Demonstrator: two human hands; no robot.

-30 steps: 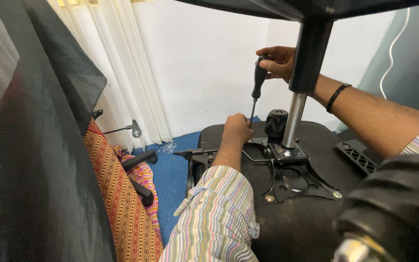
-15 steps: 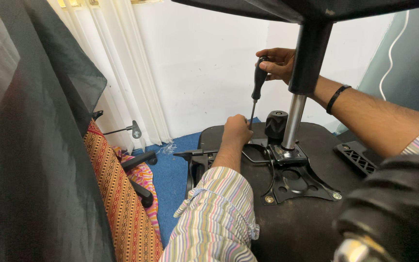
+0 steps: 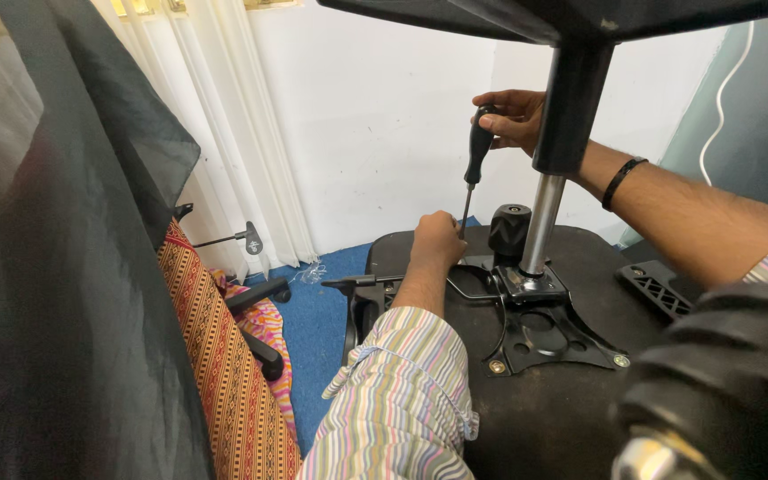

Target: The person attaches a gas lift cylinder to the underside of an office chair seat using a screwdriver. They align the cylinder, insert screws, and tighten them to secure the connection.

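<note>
Right hand [image 3: 516, 118]: fingers wrapped tight round black grip of screwdriver [image 3: 476, 157]. Screwdriver near-upright, long axis vertical with slight lean, thin steel shaft pointing down; tip meets chair seat underside [image 3: 571, 418] near its far edge, beside left hand.

Left hand [image 3: 437, 240]: fingers curled together, resting by screwdriver tip; whether pinching a screw, cannot tell, knuckles hide it.

Black stamped-metal mechanism plate [image 3: 535, 324], flat, cut-outs, bolts at corners, bolted at seat centre. Chrome gas cylinder [image 3: 541, 222] rises from it. Black ribbed knob [image 3: 509, 233] just behind tip.

Black-handled screwdriver [image 3: 473, 164] upright, tip down at black chair mechanism plate [image 3: 535, 324].
</note>
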